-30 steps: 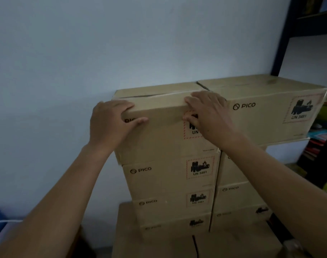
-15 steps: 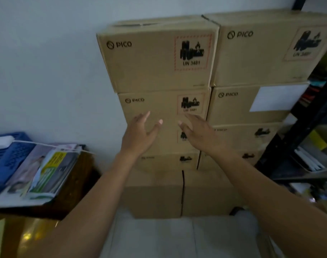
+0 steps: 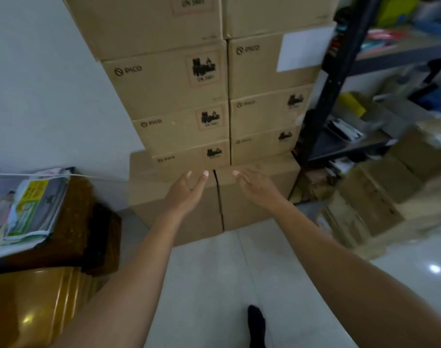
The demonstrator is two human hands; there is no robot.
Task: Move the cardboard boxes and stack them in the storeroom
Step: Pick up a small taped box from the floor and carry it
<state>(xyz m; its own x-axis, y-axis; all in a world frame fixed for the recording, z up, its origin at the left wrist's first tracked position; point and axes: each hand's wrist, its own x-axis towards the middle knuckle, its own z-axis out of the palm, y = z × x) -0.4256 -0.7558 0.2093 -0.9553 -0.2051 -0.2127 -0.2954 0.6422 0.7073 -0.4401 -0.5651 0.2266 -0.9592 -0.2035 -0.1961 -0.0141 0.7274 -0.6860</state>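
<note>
Two columns of brown PICO cardboard boxes stand against the white wall, the left column [image 3: 169, 81] and the right column [image 3: 267, 79], resting on two larger plain boxes [image 3: 254, 204] on the floor. My left hand [image 3: 187, 192] and my right hand [image 3: 254, 187] hang in front of the lower boxes with fingers loosely spread, holding nothing and touching no box. The top of the stack is cut off by the frame's upper edge.
A dark metal shelving unit [image 3: 340, 79] full of clutter stands right of the stack, with more cardboard boxes [image 3: 380, 194] on the floor beside it. At left, a wooden cabinet [image 3: 48, 285] carries magazines [image 3: 26, 207]. Pale tiled floor [image 3: 214, 285] lies in front; my socked foot [image 3: 257, 325] shows below.
Both hands have let go of the top left box and dropped away from the stack. My view has tilted down and pulled back toward the floor.
</note>
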